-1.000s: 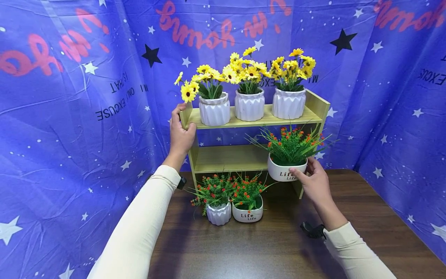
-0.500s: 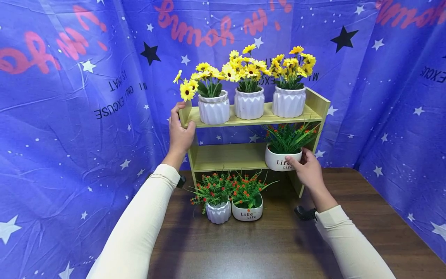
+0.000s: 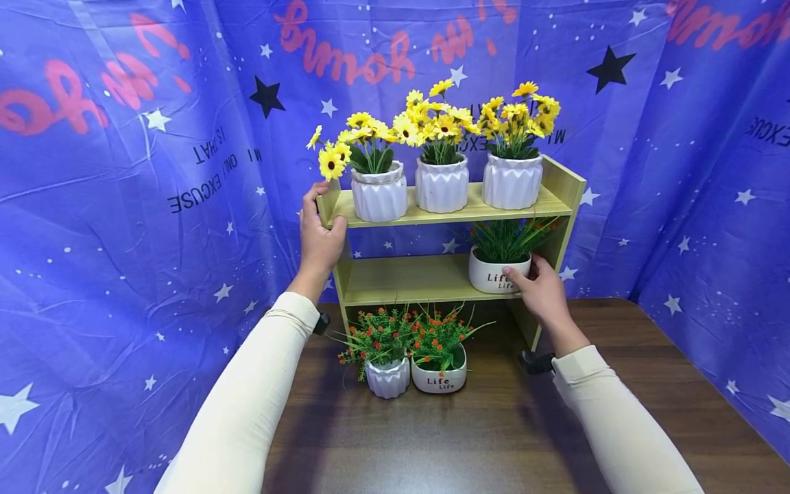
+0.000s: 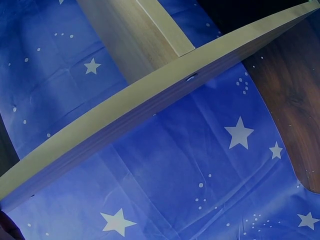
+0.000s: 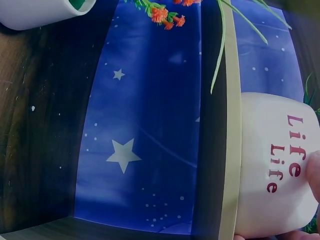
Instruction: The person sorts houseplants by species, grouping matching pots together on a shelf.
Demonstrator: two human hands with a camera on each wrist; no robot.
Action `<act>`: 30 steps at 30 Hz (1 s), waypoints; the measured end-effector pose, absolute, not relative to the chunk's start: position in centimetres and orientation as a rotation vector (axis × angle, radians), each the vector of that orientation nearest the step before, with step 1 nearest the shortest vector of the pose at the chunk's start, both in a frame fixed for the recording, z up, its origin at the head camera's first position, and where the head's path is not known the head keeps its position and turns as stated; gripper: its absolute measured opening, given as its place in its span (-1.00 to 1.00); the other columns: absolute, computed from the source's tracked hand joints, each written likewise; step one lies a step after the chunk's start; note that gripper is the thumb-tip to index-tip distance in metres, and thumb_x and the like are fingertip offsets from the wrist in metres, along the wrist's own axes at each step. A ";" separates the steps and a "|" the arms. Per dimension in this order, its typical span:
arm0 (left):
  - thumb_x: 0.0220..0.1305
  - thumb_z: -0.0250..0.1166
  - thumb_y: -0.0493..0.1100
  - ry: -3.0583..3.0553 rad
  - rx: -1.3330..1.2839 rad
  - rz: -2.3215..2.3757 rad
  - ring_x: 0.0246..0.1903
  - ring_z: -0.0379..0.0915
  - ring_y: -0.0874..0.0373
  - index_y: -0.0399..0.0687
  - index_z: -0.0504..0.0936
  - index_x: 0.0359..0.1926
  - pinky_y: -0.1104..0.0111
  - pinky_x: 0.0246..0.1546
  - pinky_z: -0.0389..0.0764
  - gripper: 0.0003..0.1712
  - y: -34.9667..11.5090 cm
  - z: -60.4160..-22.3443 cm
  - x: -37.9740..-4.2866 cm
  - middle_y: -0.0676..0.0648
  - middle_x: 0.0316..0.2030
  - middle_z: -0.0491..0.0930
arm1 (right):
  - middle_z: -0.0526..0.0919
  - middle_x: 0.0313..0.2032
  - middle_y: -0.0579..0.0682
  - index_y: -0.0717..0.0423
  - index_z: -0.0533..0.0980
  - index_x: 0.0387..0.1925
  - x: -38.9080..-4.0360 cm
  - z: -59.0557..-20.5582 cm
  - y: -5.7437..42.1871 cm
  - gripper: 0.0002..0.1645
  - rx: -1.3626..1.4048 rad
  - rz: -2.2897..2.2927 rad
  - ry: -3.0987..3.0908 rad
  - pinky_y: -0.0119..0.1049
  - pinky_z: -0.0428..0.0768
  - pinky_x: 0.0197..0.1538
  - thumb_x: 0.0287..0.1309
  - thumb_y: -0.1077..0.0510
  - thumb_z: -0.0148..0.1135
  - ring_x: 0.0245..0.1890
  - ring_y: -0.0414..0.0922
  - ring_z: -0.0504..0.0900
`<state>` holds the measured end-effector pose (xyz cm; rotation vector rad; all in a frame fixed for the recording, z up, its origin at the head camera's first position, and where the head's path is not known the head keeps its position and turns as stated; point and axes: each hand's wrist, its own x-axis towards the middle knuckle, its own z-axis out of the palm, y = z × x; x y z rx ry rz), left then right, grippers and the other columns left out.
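Observation:
My right hand (image 3: 544,288) grips a white oval flower pot (image 3: 484,271) marked "Life", its thumb on the front and fingers round the right side. The pot, filled with green grass and orange flowers, is at the right end of the middle board of a wooden shelf (image 3: 407,278). In the right wrist view the pot's base (image 5: 260,200) meets the board's edge, and the thumb (image 5: 314,172) lies by the lettering. My left hand (image 3: 321,237) holds the shelf's upper left side panel, thumb in front. The left wrist view shows that panel (image 4: 120,105) and only a bit of finger.
Three white fluted pots (image 3: 441,185) with yellow daisies line the top board. On the brown table (image 3: 420,446), before the shelf, stand a fluted pot (image 3: 387,379) and another "Life" pot (image 3: 439,377), both with orange flowers. A blue starry curtain (image 3: 185,274) hangs behind.
My right hand has carried the "Life" pot inward, slightly left and up, then onto the middle board, under the top board. The left hand keeps its hold on the side panel.

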<state>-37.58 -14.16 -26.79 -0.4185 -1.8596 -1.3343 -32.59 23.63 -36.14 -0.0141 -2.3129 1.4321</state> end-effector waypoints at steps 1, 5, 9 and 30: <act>0.08 0.14 -0.33 -1.861 -0.418 -1.330 0.25 0.21 0.09 -0.01 0.32 0.24 0.21 0.19 0.22 -0.36 -14.2 -26.7 -37.6 0.14 0.33 0.35 | 0.44 0.25 0.35 0.33 0.16 0.44 -32.7 -36.1 23.6 -0.13 -0.012 1.435 -2.311 0.03 0.40 0.19 0.32 -0.07 0.23 0.21 0.17 0.44; 0.08 0.15 -0.33 -1.868 -0.418 -1.323 0.24 0.21 0.10 -0.01 0.32 0.24 0.21 0.19 0.23 -0.36 -14.2 -26.6 -37.6 0.15 0.33 0.34 | 0.45 0.22 0.35 0.33 0.16 0.43 -33.3 -36.1 23.6 -0.13 -0.017 1.443 -2.302 0.00 0.39 0.16 0.32 -0.07 0.23 0.19 0.16 0.43; 0.09 0.15 -0.33 -1.880 -0.406 -1.337 0.24 0.20 0.11 0.00 0.31 0.24 0.21 0.18 0.24 -0.36 -14.2 -26.7 -37.5 0.17 0.34 0.33 | 0.45 0.21 0.34 0.31 0.14 0.44 -33.8 -36.1 23.5 -0.14 -0.012 1.443 -2.299 -0.02 0.39 0.15 0.33 -0.06 0.22 0.18 0.15 0.43; 0.07 0.13 -0.32 -1.872 -0.402 -1.322 0.20 0.22 0.08 -0.01 0.32 0.23 0.22 0.15 0.24 -0.37 -14.2 -26.9 -37.8 0.17 0.32 0.36 | 0.41 0.28 0.31 0.32 0.27 0.36 -30.8 -39.2 22.2 -0.24 -0.027 1.293 -2.083 0.05 0.38 0.27 0.24 0.11 0.33 0.29 0.16 0.40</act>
